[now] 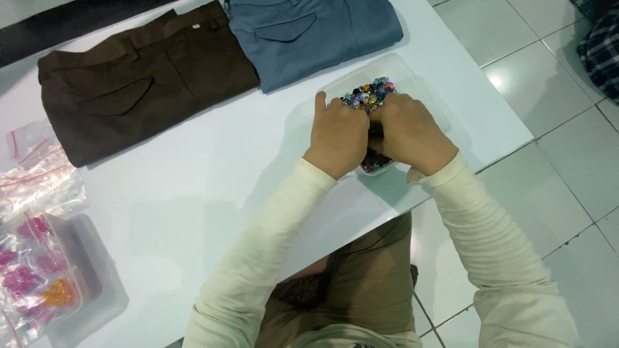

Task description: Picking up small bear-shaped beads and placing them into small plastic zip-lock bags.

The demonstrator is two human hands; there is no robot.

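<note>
Right of centre in the frame, the left hand (340, 136) and right hand (409, 131) sit curled, knuckles up, in a clear plastic tray (431, 96) of small multicoloured beads (369, 91)—light, hard, slippery, likely best pinched singly; their fingertip grip cannot be told.

Table (193, 193) holds everything. Two folded trousers lie side by side at the far edge, left pair (142, 80) touching right pair (309, 32). Clear tray (422, 84) sits near the right edge, beads (369, 93) in it. Both hands, left hand (338, 135) and right hand (411, 132), rest in the tray on the beads. Small bags (35, 174) and a second container (77, 283) lie at the table's left edge.
</note>
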